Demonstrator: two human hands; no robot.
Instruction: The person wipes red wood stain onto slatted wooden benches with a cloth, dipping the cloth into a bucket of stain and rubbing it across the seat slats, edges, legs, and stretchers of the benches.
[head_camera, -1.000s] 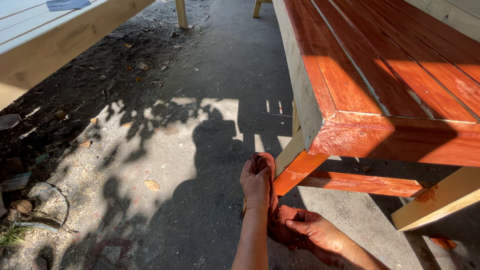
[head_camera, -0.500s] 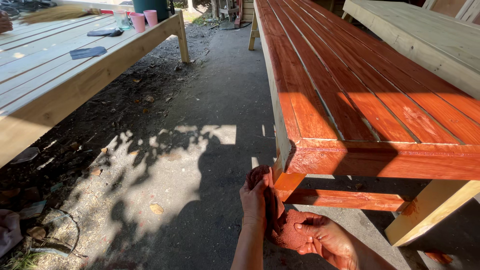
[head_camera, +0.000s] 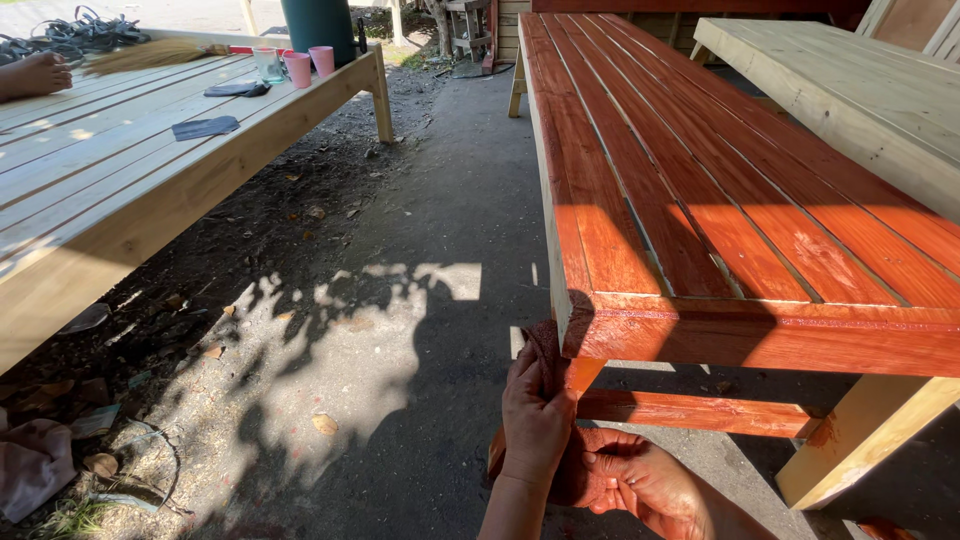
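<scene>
Left hand (head_camera: 537, 415) and right hand (head_camera: 640, 480) both clench the stain-soaked rag (head_camera: 548, 352), at 6 o'clock: soft, limp, likely slippery; grip it bunched.

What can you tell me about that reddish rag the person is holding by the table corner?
The rag is a soft cloth, soaked dark red-brown like the stain on the table. It is bunched, not spread. Its upper end presses against the near left corner of the stained table, at the top of the leg. The left hand grips it from in front, and the right hand holds the lower bundle beneath. Both hands are smeared with the same colour. Most of the cloth is hidden in the hands and in shade.
</scene>
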